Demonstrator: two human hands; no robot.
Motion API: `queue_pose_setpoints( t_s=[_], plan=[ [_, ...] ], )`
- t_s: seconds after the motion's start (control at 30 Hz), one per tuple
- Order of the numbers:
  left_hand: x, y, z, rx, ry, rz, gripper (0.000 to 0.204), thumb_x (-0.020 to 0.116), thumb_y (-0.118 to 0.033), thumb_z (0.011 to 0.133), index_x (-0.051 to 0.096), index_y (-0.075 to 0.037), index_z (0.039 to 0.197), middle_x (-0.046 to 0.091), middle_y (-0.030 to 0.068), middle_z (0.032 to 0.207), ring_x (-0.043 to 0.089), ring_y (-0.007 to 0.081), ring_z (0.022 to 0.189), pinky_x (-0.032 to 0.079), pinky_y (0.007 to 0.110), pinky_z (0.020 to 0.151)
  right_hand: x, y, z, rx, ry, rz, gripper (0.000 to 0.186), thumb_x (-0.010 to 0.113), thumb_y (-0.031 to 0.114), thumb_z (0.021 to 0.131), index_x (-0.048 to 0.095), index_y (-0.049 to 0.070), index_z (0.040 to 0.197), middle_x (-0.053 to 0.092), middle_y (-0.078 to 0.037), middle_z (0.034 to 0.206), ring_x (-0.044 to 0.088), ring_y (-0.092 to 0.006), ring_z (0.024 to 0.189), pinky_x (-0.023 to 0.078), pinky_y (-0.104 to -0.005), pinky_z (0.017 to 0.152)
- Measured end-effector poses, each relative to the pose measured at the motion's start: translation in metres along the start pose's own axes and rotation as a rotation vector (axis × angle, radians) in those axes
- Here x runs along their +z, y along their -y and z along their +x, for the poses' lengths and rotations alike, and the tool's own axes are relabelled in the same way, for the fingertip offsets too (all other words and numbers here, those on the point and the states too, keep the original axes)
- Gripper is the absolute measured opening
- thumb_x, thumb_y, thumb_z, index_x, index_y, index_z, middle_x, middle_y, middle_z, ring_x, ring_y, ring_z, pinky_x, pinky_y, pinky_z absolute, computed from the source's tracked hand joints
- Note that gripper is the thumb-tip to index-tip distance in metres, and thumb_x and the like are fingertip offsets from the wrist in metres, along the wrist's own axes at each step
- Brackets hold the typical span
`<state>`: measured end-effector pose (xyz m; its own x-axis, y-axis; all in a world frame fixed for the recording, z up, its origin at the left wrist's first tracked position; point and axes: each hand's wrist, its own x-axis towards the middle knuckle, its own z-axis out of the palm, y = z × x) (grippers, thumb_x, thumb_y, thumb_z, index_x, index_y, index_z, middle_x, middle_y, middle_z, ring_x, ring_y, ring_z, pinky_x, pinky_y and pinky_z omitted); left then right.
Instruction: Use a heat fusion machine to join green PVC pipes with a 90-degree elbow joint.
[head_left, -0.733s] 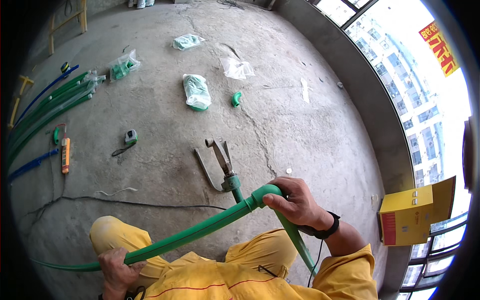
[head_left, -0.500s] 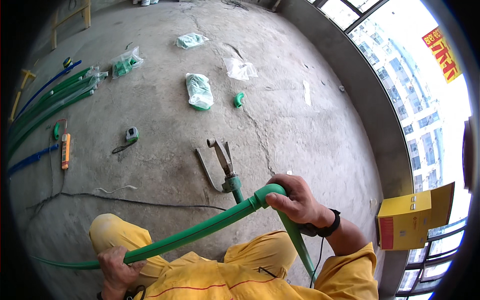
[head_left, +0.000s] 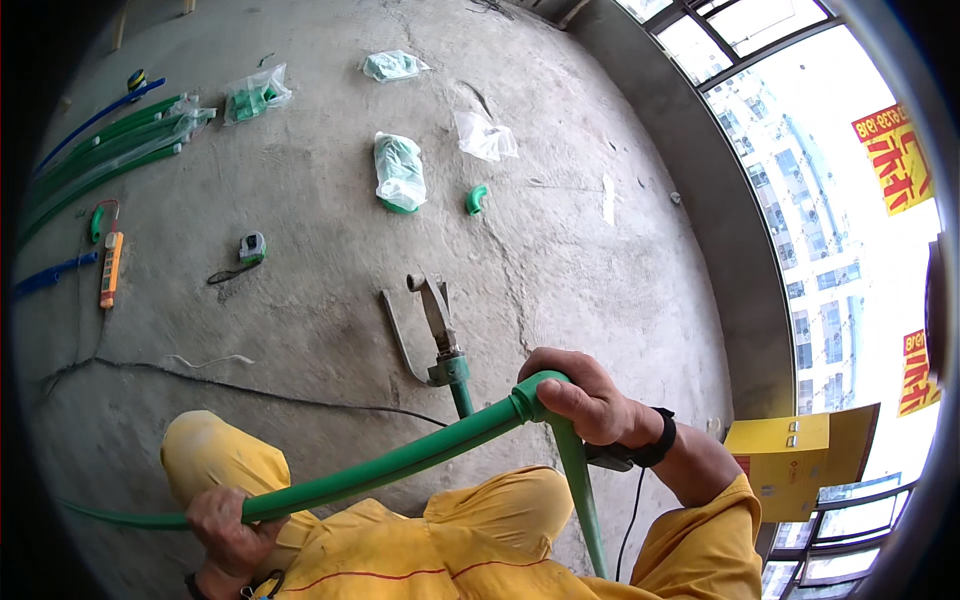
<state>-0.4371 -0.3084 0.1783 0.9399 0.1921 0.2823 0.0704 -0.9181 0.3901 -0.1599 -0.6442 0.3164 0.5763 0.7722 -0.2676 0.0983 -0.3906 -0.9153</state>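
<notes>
A: What's the biggest thing here?

B: The bare grey concrete floor (head_left: pixel 330 280). Over it runs the long green plastic pipe (head_left: pixel 400 465) with an elbow bend fitted at one end. The right hand (head_left: pixel 590 400) is closed over that bend; the left hand (head_left: pixel 232 522) is wrapped tight round the pipe's far stretch, low by the yellow-clad knee.

A: How far along does it look?

B: I'd judge the elbow already joined, with a second length dropping from it past the right hand. A short green stub (head_left: pixel 458 385) just beyond the elbow sits in the metal pipe cutter (head_left: pixel 425 325), so cutting or further fitting seems left.

A: And around the pipe?

B: Well beyond the elbow lie a bundle of green and blue pipes (head_left: pixel 95 155), clear bags of green fittings (head_left: pixel 398 170), and one loose green elbow fitting (head_left: pixel 477 198). Nearer, a black cable (head_left: pixel 250 385) trails under the pipe, which could snag. A small tape measure (head_left: pixel 252 247) lies apart from the cutter.
</notes>
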Motion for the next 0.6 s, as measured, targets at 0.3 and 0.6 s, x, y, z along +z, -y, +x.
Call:
queue_pose_setpoints(
  t_s=[0.3,0.6],
  plan=[
    [0.005,0.003,0.007,-0.022,0.036,0.020,0.061,0.058,-0.064,0.087,0.044,-0.007,0.068,0.042,0.0119,0.062,0.046,0.0318,0.053,0.035,0.044,0.049,0.004,0.000,0.014,0.098,0.004,-0.042,0.048,0.049,0.047,0.100,0.057,0.000,0.098,0.057,-0.004,0.076,0.051,-0.0099,0.069,0.042,-0.0271,0.060],
    [0.005,0.009,0.005,-0.037,0.067,0.042,0.061,0.061,-0.062,0.085,0.048,-0.004,0.073,0.045,0.0126,0.067,0.048,0.0328,0.058,0.037,0.044,0.053,0.021,-0.008,0.022,0.215,-0.048,-0.004,0.046,0.052,0.045,0.098,0.056,0.000,0.091,0.052,-0.003,0.077,0.048,-0.0104,0.074,0.041,-0.0282,0.064]
  ],
)
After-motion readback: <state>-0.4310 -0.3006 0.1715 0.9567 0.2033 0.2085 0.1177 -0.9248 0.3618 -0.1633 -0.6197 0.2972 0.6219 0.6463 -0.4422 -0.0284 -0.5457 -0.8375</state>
